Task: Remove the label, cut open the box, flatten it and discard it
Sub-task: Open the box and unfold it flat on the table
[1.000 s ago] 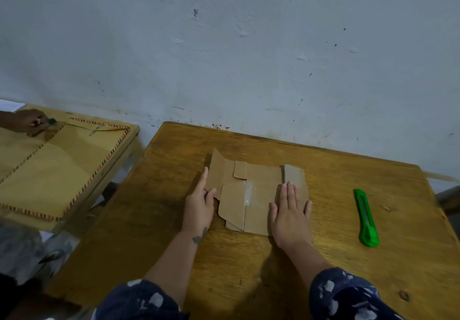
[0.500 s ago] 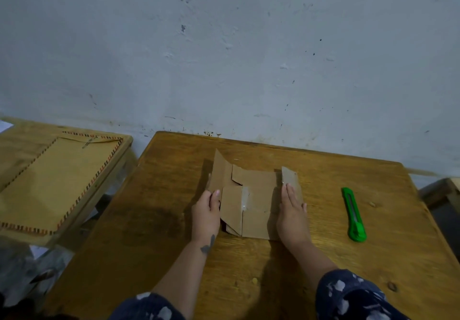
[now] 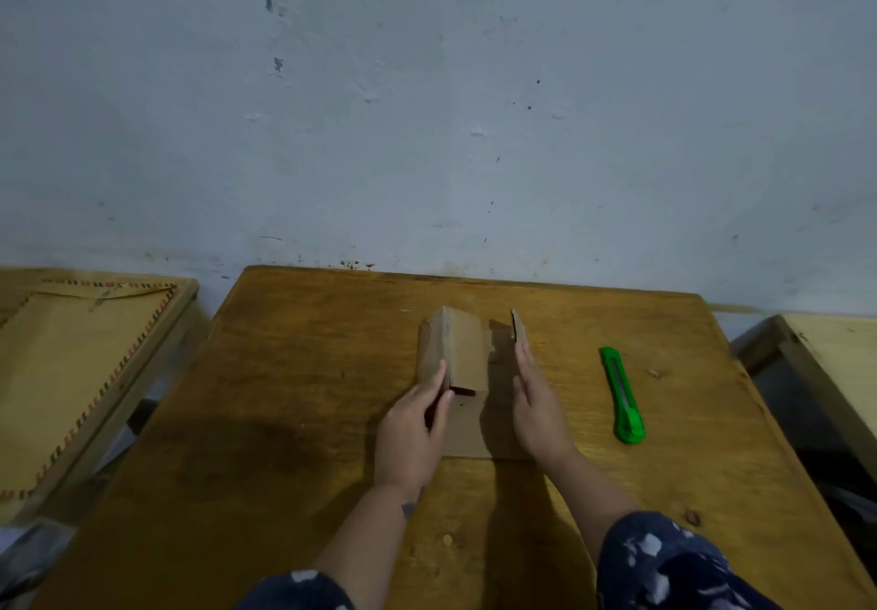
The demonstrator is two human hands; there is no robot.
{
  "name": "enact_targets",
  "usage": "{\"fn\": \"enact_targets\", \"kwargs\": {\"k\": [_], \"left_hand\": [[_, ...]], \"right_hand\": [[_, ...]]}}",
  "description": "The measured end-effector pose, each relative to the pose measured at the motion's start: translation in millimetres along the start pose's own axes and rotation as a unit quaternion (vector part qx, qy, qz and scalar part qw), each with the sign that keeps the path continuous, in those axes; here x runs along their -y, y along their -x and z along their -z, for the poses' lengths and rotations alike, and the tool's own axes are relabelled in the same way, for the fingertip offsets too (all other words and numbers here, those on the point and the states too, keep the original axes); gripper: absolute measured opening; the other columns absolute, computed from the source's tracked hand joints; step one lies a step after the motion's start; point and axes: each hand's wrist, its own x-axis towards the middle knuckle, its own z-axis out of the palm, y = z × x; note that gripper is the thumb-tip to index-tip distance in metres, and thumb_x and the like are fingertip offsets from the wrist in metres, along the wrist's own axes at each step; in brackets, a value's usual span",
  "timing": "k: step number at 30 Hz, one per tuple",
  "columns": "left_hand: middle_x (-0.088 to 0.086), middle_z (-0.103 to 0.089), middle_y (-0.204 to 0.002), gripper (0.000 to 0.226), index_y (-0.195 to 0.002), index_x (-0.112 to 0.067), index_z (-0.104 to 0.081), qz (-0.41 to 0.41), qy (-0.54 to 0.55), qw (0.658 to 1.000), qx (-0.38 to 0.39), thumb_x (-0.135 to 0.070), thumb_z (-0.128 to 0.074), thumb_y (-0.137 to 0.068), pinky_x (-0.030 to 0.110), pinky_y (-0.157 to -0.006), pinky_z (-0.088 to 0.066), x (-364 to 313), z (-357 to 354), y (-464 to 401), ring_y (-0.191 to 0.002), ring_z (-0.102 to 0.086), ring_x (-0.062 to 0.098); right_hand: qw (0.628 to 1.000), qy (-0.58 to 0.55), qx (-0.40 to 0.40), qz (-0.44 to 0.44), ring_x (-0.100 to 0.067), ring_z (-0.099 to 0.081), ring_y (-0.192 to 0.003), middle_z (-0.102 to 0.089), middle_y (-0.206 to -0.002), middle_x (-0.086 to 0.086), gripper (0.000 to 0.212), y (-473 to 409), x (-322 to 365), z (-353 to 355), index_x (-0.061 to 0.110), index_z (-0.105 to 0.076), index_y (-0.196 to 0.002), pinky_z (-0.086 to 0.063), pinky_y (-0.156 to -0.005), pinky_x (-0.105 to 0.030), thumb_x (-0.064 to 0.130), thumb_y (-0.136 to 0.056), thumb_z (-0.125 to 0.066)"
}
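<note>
A small brown cardboard box [image 3: 462, 358], cut open, lies in the middle of the wooden table [image 3: 294, 396]. Its left flaps are raised and folded over toward the middle. My left hand [image 3: 415, 429] grips that left side, fingers on the raised flap. My right hand [image 3: 538, 408] stands on edge against the box's right side, fingers straight, pushing up the narrow right flap [image 3: 518, 325]. A flat piece of the box shows between my hands. A green utility knife [image 3: 621, 396] lies on the table to the right of my right hand.
A second table [image 3: 95, 363] at the left holds a large brown envelope with a striped border. Another light wooden table's corner [image 3: 825, 358] shows at the right. A grey-white wall [image 3: 427, 111] rises right behind the table's far edge.
Both hands went from lying flat on the spread cardboard to lifting its sides. The left flaps have folded up and inward, and the right flap now stands upright. The view has tilted up.
</note>
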Motion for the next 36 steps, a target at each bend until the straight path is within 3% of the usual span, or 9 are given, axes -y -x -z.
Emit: {"fn": "enact_targets", "kwargs": {"k": [4,8,11,17,23,26,29,33,36], "left_hand": [[-0.021,-0.028,-0.147,0.044,-0.142,-0.034,-0.037,-0.069,-0.142,0.985,0.068,-0.044,-0.026,-0.101,0.013,-0.11,-0.013,0.5,-12.7,3.4,-0.137,-0.026,-0.005],[-0.01,-0.024,-0.155,0.071,-0.147,-0.025,-0.029,-0.092,-0.234,0.959,0.128,-0.051,0.005,-0.09,0.026,-0.119,-0.016,0.4,-23.4,4.9,-0.144,-0.017,0.004],[-0.01,-0.015,-0.158,0.077,-0.15,-0.025,-0.02,-0.098,-0.262,0.948,0.155,-0.05,0.013,-0.085,0.029,-0.119,-0.015,-0.1,-24.4,4.3,-0.146,-0.008,0.005],[-0.004,-0.031,-0.154,0.068,-0.145,-0.018,-0.033,-0.104,-0.27,0.944,0.157,-0.045,0.0,-0.092,0.03,-0.118,-0.02,-2.5,-17.6,4.4,-0.143,-0.021,0.007],[-0.017,-0.032,-0.152,0.046,-0.146,-0.035,-0.03,-0.089,-0.214,0.96,0.157,-0.042,-0.018,-0.102,0.032,-0.116,-0.018,3.5,9.5,-16.3,-0.139,-0.027,0.002],[-0.012,-0.027,-0.155,0.049,-0.147,-0.034,-0.025,0.0,-0.172,0.977,0.126,-0.046,-0.014,-0.1,0.038,-0.12,-0.01,24.2,21.6,-27.2,-0.144,-0.017,0.005],[-0.011,-0.015,-0.158,0.062,-0.149,-0.031,-0.021,0.068,-0.143,0.976,0.151,-0.056,-0.006,-0.094,0.046,-0.118,0.008,42.1,27.2,-33.0,-0.146,0.0,0.007],[-0.012,-0.004,-0.159,0.068,-0.151,-0.033,-0.014,0.046,-0.097,0.979,0.174,-0.062,-0.006,-0.09,0.046,-0.115,0.015,29.8,13.1,-32.4,-0.145,0.009,0.006],[-0.011,-0.003,-0.159,0.062,-0.151,-0.031,-0.013,0.013,-0.038,0.984,0.176,-0.057,-0.017,-0.095,0.041,-0.115,0.014,7.4,-4.1,-36.3,-0.145,0.011,0.006]], "right_hand": [[0.999,-0.033,-0.012,0.014,-0.009,-0.013,-0.145,-0.017,-0.159,0.001,0.051,-0.5,-2.7,0.4,0.018,-0.022,-0.149,-0.012,-0.114,-0.02,0.006,-0.101,-0.033],[0.999,0.035,-0.004,0.03,-0.008,-0.008,-0.146,-0.013,-0.16,0.002,0.053,-2.0,-6.2,-5.3,0.02,-0.018,-0.15,-0.014,-0.12,-0.03,0.012,-0.101,-0.035],[0.989,0.14,0.025,0.037,-0.008,-0.001,-0.146,-0.005,-0.161,0.003,0.055,-2.2,-5.8,-12.1,0.021,-0.01,-0.152,-0.009,-0.121,-0.039,0.021,-0.102,-0.033],[0.941,0.325,0.091,0.038,-0.013,0.021,-0.143,0.019,-0.159,-0.002,0.064,2.0,-6.8,-28.9,0.016,0.01,-0.15,0.009,-0.116,-0.048,0.028,-0.1,-0.028],[0.929,0.359,0.079,0.041,-0.017,0.024,-0.143,0.021,-0.158,-0.004,0.062,3.9,-7.9,-34.6,0.015,0.012,-0.15,0.013,-0.114,-0.048,0.027,-0.1,-0.024],[0.932,0.35,0.081,0.041,-0.015,0.026,-0.14,0.019,-0.159,-0.003,0.058,3.0,-7.0,-33.7,0.015,0.01,-0.15,0.013,-0.115,-0.048,0.029,-0.102,-0.019],[0.933,0.348,0.082,0.041,-0.013,0.027,-0.139,0.018,-0.159,-0.002,0.058,2.8,-7.7,-33.3,0.015,0.008,-0.151,0.013,-0.115,-0.049,0.029,-0.102,-0.019],[0.932,0.35,0.083,0.041,-0.016,0.023,-0.143,0.017,-0.159,-0.003,0.057,2.8,-8.4,-33.4,0.015,0.008,-0.151,0.012,-0.115,-0.048,0.03,-0.101,-0.017],[0.93,0.355,0.082,0.042,-0.017,0.024,-0.143,0.019,-0.159,-0.002,0.064,3.1,-10.0,-34.2,0.016,0.01,-0.15,0.015,-0.114,-0.046,0.039,-0.091,0.003]]}}
